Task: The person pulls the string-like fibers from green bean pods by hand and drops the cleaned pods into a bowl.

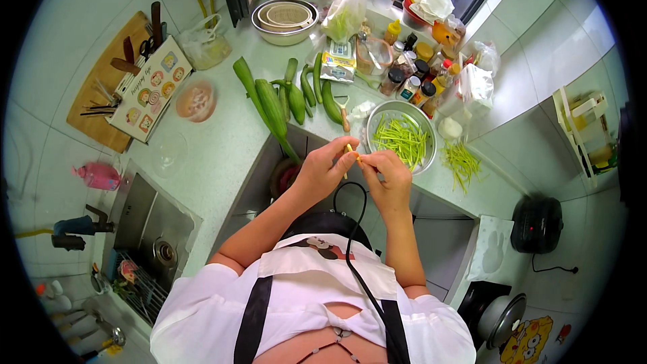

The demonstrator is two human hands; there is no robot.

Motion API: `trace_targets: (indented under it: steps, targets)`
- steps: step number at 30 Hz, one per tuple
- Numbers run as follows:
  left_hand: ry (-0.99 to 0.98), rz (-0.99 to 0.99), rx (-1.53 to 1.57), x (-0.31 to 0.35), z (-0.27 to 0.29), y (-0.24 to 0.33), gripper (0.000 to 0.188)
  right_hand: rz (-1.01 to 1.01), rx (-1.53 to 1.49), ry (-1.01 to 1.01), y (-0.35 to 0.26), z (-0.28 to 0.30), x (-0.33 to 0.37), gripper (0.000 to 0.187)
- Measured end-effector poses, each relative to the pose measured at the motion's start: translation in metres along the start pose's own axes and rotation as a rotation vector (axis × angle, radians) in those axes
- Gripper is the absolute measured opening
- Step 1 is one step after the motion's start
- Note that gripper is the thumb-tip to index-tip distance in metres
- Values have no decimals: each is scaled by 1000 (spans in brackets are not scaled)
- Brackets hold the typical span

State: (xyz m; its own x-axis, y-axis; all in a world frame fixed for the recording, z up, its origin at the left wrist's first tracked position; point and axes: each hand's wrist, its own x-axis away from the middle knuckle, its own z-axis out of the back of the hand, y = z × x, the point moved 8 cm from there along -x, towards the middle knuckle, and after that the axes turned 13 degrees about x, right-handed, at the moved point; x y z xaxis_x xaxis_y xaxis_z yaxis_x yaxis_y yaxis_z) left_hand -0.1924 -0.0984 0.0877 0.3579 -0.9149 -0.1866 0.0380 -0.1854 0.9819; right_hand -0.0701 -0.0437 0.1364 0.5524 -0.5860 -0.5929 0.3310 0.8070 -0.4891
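Both hands meet at the counter's front edge, just left of a metal bowl (432,143) with cut green stems (401,140) in it. My left hand (325,170) and my right hand (387,174) are closed, pinching a thin yellow-green stem (354,154) between the fingertips. Just beyond them lies a peeler (345,118) with a light handle. Right of the bowl is a loose heap of thin green stems (462,166) on the counter. Left of the peeler rest long green gourds (271,104), a cucumber (330,102) and slim green peppers (306,85).
Spice jars and bottles (414,74) crowd the back right. Steel and cream basins (285,19) stand at the back, with a plastic bag of greens (347,10) beside them. A bowl of pale pieces (196,100) and a knife holder (145,87) stand left, above the sink (158,229).
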Motion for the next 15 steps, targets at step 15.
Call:
trace_targets:
  steps: [15]
  targets:
    - [28, -24, 573, -10, 13, -9, 29, -526, -604, -368, 51, -51, 31, 16]
